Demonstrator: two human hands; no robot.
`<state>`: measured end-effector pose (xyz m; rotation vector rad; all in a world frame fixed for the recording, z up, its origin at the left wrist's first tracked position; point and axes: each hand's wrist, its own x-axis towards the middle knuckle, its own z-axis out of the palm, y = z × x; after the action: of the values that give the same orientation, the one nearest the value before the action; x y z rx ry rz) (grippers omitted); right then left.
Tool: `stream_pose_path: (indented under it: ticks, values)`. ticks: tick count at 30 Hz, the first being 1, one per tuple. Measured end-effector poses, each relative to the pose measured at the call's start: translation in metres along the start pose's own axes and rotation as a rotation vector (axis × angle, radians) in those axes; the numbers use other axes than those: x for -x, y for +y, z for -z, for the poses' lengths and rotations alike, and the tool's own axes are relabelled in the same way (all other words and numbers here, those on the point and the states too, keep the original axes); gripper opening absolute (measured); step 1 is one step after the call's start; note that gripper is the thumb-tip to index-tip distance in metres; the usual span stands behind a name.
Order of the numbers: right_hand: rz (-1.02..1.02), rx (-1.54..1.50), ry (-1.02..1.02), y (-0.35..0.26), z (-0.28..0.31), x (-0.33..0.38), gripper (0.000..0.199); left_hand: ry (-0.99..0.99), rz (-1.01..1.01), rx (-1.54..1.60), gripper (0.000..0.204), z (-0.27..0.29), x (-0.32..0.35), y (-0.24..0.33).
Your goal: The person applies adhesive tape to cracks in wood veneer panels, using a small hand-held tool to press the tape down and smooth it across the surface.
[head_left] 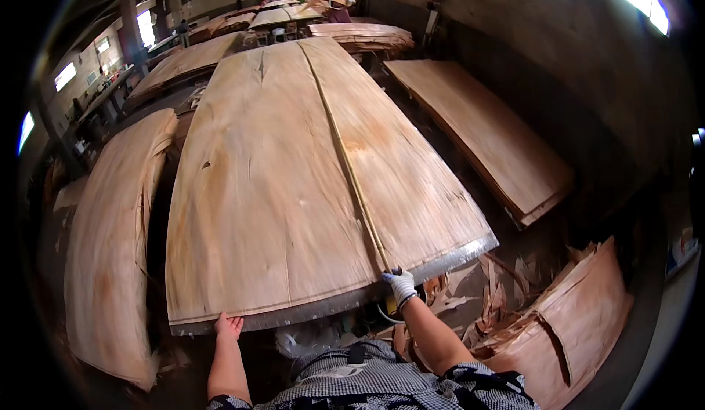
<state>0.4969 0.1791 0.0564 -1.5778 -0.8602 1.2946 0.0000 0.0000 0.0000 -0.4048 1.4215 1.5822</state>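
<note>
A wide sheet of pale wood veneer (pixel 264 168) covers the long table in front of me, with knots and small splits in its surface. Along its length, right of the middle, lies a long thin yellowish stick (pixel 340 142). My right hand (pixel 401 287), in a white glove with dark fingertips, is closed around the near end of this stick at the table's front edge. My bare left hand (pixel 229 324) touches the sheet's near edge toward the left corner, its fingers stretched out. Below that edge runs the table's grey metal-like front strip (pixel 323 305).
Veneer stacks stand close by: a curved one (pixel 110 248) at left and a flat one (pixel 488 131) at right. A bent veneer pile (pixel 565 329) and torn scraps (pixel 488 292) lie at lower right. Further back are more stacks (pixel 363 37) and several people.
</note>
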Motion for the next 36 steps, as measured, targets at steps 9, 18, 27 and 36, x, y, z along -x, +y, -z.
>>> stream_pose_path:
  ticks: [9,18,27,36]
  values:
    - [0.043,0.019,-0.007,-0.003,0.002,0.012,0.017,-0.013,-0.026,-0.150,0.024,0.003,0.009,0.004]
    - [-0.027,0.249,-0.052,-0.020,0.029,0.043,0.019,0.025,-0.022,-0.260,0.031,-0.019,0.056,-0.021]
    - [0.002,0.368,-0.111,0.011,0.038,0.104,0.024,0.127,-0.044,-0.397,0.018,-0.035,0.081,-0.030]
    - [-0.097,0.191,-0.312,-0.006,0.010,0.158,0.015,0.112,-0.009,-0.260,0.016,-0.021,0.078,-0.026]
